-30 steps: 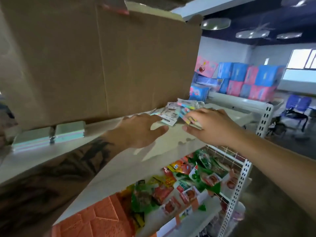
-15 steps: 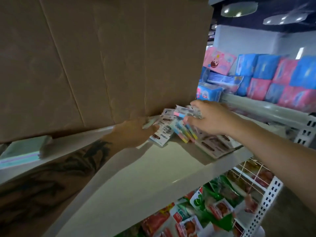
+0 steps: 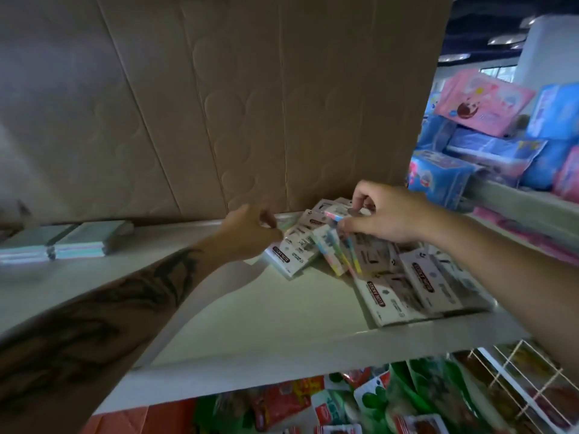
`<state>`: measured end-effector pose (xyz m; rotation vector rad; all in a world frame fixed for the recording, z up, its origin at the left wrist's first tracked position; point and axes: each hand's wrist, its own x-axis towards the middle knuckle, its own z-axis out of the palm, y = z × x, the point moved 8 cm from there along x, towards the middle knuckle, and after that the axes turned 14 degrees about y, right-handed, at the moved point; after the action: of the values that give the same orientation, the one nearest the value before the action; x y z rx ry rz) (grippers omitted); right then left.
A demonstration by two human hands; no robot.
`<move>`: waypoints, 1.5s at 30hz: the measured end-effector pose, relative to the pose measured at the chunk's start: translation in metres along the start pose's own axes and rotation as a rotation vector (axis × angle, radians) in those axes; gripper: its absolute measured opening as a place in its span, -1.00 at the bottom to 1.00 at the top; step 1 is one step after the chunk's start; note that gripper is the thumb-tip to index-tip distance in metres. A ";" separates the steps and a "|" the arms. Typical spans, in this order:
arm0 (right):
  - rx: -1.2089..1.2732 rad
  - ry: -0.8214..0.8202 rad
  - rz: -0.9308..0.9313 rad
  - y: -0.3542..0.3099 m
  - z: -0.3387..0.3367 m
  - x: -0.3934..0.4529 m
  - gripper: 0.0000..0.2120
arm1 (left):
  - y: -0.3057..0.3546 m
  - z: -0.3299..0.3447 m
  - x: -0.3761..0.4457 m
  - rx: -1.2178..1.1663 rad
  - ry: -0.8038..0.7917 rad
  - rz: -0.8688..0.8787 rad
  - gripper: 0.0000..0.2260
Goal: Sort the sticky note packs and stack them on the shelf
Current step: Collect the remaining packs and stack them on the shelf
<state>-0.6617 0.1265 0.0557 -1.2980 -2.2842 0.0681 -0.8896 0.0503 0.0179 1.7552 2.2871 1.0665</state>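
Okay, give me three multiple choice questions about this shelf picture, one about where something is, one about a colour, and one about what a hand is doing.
1. Where does the scattered pile of sticky note packs lie?
A. on the white shelf, in front of the cardboard box
B. in the wire basket below
C. on the floor

2. What colour are the two neat stacks at the shelf's left end?
A. bright red
B. pale green and pastel
C. black

3. What is the right hand doing?
A. hanging idle
B. pressing flat on the box
C. pinching a pack in the pile

Answers: 1 A, the packs lie on the shelf board by the box; 2 B, the stacks look pale green with pastel edges; 3 C, its fingertips curl onto a pack.
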 end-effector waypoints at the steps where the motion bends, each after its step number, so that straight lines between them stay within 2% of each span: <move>1: -0.001 0.009 -0.017 -0.002 -0.001 0.001 -0.55 | -0.002 -0.004 -0.002 -0.017 0.022 -0.009 -0.90; 7: -0.010 0.120 -0.155 -0.027 -0.027 0.001 -0.52 | -0.024 -0.044 -0.024 -0.030 0.199 -0.017 -0.85; 12: -0.068 0.124 -0.286 -0.085 -0.022 -0.005 -0.51 | -0.049 -0.086 -0.055 -0.018 0.277 -0.024 -0.80; 20: -0.008 0.099 -0.420 -0.219 0.022 -0.028 -0.55 | -0.127 -0.182 -0.119 0.054 0.343 -0.034 -0.72; 26: 0.025 0.084 -0.522 -0.348 0.070 -0.057 -0.49 | -0.219 -0.265 -0.173 0.035 0.386 -0.080 -0.60; 31: 0.054 0.057 -0.585 -0.451 0.105 -0.087 -0.47 | -0.299 -0.327 -0.215 0.023 0.380 -0.124 -0.61; 39: 0.069 -0.023 -0.631 -0.566 0.151 -0.110 -0.36 | -0.388 -0.393 -0.253 -0.004 0.402 -0.186 -0.67; 45: 0.050 -0.073 -0.662 -0.632 0.177 -0.105 -0.43 | -0.432 -0.428 -0.257 -0.024 0.425 -0.197 -0.65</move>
<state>-1.1978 -0.2662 0.0390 -0.4706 -2.6359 -0.0581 -1.3479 -0.4248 0.0142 1.3577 2.5951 1.5369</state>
